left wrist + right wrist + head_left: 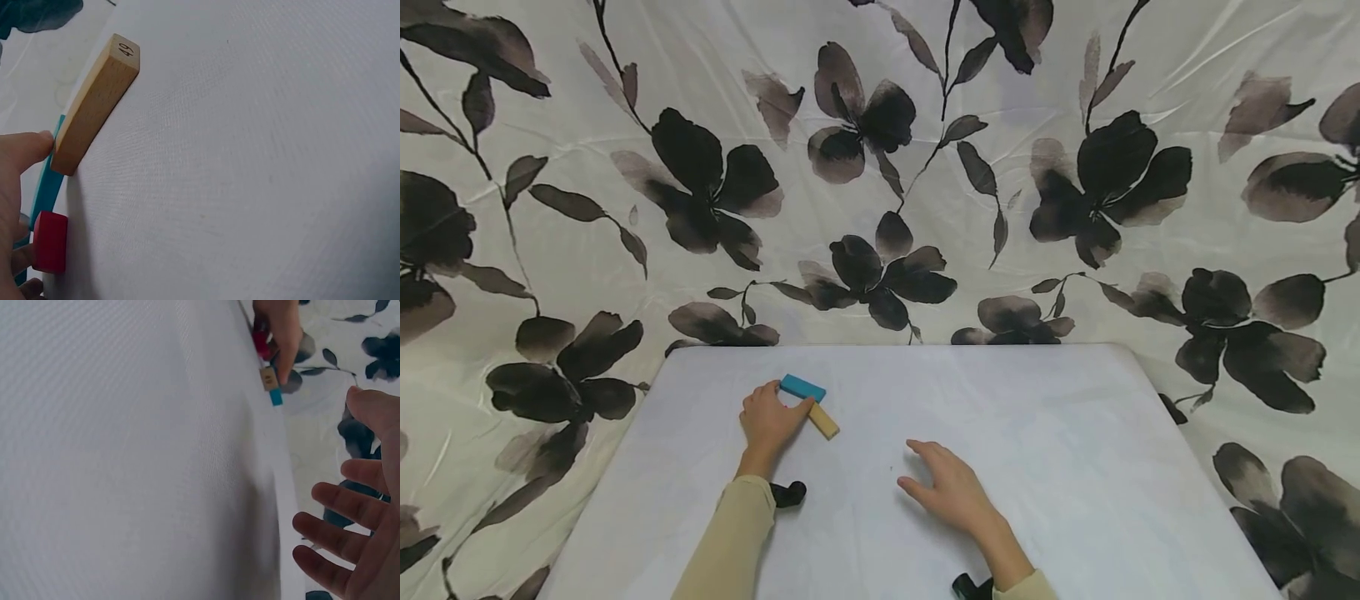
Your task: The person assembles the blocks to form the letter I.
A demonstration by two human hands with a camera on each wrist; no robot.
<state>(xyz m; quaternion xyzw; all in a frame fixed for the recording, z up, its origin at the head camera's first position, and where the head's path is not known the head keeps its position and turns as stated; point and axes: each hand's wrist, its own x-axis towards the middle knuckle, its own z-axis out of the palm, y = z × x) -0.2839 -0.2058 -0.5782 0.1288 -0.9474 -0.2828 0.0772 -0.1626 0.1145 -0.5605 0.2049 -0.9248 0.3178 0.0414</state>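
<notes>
Left hand (770, 421), grip indeterminable, has the blue block (802, 388) at 1 o'clock, the wooden block (823, 422) at 3 o'clock and the red block (50, 242) against it; right hand (951, 492), at 4 o'clock, spread, holds nothing. Apparent step: alignment, next calling for gentle withdrawal.

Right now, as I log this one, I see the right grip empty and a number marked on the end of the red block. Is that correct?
Not quite: the marked number is on the end of the wooden block, not the red block, as the left wrist view shows. The right grip is empty, as you say.
</notes>
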